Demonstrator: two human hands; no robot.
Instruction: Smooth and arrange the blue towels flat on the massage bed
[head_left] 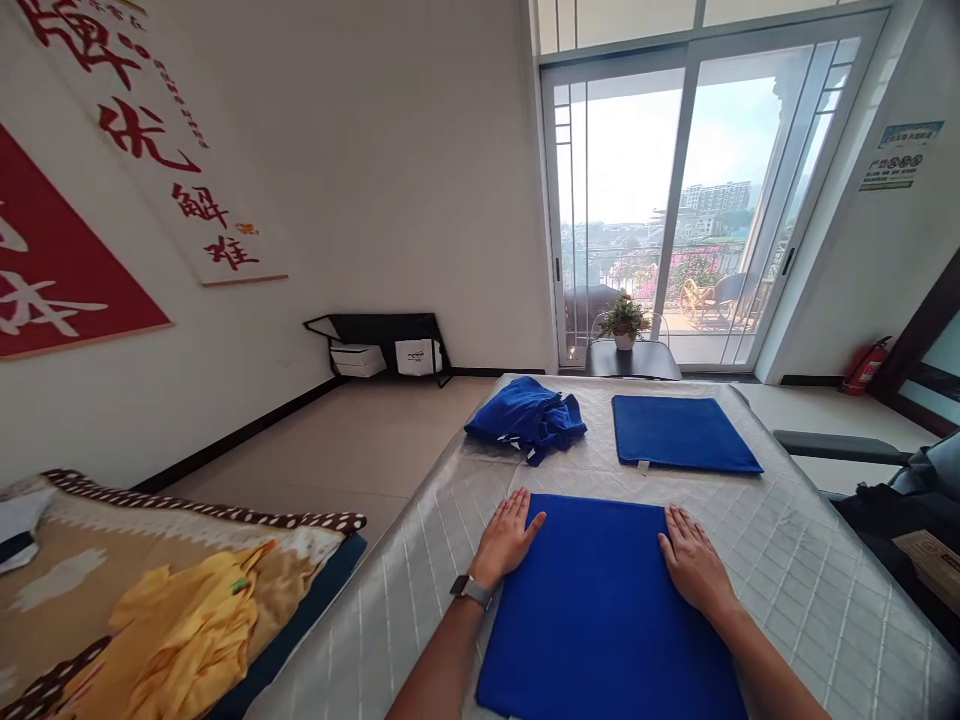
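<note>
A flat blue square of cloth, like a cushion cover [600, 610], lies spread on the pale quilted mattress [405, 590] in front of me. My left hand [506, 538] rests along its left edge near the far corner, fingers stretched and thumb on the fabric. On the opposite side my right hand [694, 560] lies flat at the right edge, fingers pointing away. Beyond it, a second flat blue cover [682, 432] with a small white tag sits at the far right. To its left is a crumpled heap of blue cloth [525, 412].
On the left, a yellow garment [187, 620] lies on a patterned blanket [67, 560]. A chair [634, 360] with a potted plant [624, 318] stands by the sliding glass door. Dark bags and a cardboard box [930, 560] are at the right. A fire extinguisher [866, 366] stands by the wall.
</note>
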